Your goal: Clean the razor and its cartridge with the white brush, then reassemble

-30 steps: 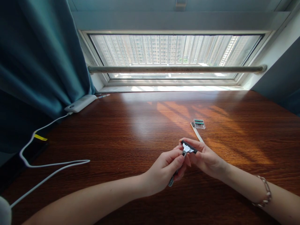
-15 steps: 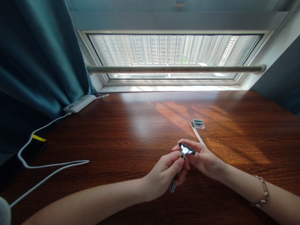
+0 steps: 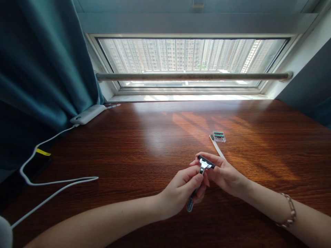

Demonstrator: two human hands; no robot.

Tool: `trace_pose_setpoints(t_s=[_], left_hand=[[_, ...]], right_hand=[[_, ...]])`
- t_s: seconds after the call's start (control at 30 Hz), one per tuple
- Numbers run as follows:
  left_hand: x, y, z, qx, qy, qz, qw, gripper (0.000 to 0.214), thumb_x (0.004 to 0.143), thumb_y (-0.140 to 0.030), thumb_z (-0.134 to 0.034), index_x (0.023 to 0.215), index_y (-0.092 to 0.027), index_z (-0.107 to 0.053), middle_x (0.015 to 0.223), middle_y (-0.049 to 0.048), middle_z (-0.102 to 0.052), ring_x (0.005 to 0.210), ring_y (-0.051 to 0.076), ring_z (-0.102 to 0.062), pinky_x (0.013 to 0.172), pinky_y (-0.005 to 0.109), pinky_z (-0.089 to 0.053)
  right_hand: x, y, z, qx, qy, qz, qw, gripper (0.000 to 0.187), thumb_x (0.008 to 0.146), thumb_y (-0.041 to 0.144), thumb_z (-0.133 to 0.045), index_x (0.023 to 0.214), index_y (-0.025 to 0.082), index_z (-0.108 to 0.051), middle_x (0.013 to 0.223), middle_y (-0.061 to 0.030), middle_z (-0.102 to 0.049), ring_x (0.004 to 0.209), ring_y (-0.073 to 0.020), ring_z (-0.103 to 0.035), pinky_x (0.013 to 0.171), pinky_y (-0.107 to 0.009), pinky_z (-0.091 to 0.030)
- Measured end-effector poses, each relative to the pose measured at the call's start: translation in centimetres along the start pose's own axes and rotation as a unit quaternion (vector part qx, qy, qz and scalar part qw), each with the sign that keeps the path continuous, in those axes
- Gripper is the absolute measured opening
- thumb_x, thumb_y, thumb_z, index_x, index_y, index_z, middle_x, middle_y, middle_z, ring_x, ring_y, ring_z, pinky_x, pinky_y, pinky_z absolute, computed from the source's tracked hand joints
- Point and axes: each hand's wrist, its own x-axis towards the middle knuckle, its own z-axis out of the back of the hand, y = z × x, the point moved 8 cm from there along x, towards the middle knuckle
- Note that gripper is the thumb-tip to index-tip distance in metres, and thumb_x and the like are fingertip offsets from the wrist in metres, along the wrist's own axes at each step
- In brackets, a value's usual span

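Note:
A razor (image 3: 202,168) with a silver neck and a black head is held over the wooden table (image 3: 144,144). My left hand (image 3: 182,193) is wrapped round its handle, whose grey end sticks out below the fingers. My right hand (image 3: 224,174) pinches the black head between thumb and fingers. Just beyond the hands lie a small clear case of razor cartridges (image 3: 219,136) with green strips and a thin pale stick (image 3: 216,147) that looks like a small brush.
A white power bank (image 3: 88,114) lies at the back left by the teal curtain (image 3: 43,69), with its white cable (image 3: 51,182) looping over the table's left side. A window (image 3: 191,62) with a rail runs along the far edge.
Both hands and the razor have barely shifted, only slightly up and left. The grips are the same.

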Motion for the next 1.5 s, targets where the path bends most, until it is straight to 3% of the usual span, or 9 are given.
trace_pose_setpoints(t_s=[0.4, 0.77, 1.5], left_hand=[[0.03, -0.95, 0.57, 0.017, -0.044, 0.01, 0.999, 0.028, 0.083, -0.039, -0.049, 0.072, -0.014, -0.049, 0.053, -0.0032, -0.039, 0.046, 0.006, -0.035, 0.048, 0.021, -0.03], [0.0, -0.51, 0.67, 0.019, -0.031, 0.007, 0.999, 0.027, 0.084, -0.039, -0.047, 0.081, -0.012, -0.053, 0.054, -0.003, -0.04, 0.047, 0.006, -0.035, 0.048, 0.02, -0.029], [0.02, -0.37, 0.58, 0.046, -0.025, 0.007, 0.999, 0.028, 0.086, -0.039, -0.044, 0.078, -0.013, -0.05, 0.053, -0.0035, -0.038, 0.046, 0.006, -0.032, 0.045, 0.021, -0.026]], right_hand=[[0.35, 0.2, 0.81, 0.024, -0.031, 0.018, 0.999, 0.042, 0.072, 0.033, -0.068, 0.111, 0.021, -0.059, 0.105, -0.0058, -0.062, 0.101, -0.0177, -0.052, 0.093, -0.032, -0.035], [0.04, 0.04, 0.5, 0.025, -0.034, -0.004, 0.999, 0.043, 0.068, 0.029, -0.071, 0.11, 0.023, -0.06, 0.104, -0.0038, -0.062, 0.091, -0.0134, -0.056, 0.076, -0.023, -0.043], [0.09, -0.01, 0.42, 0.005, -0.026, -0.003, 1.0, 0.041, 0.072, 0.028, -0.069, 0.111, 0.025, -0.059, 0.107, -0.0047, -0.061, 0.088, -0.0132, -0.056, 0.076, -0.025, -0.043]])
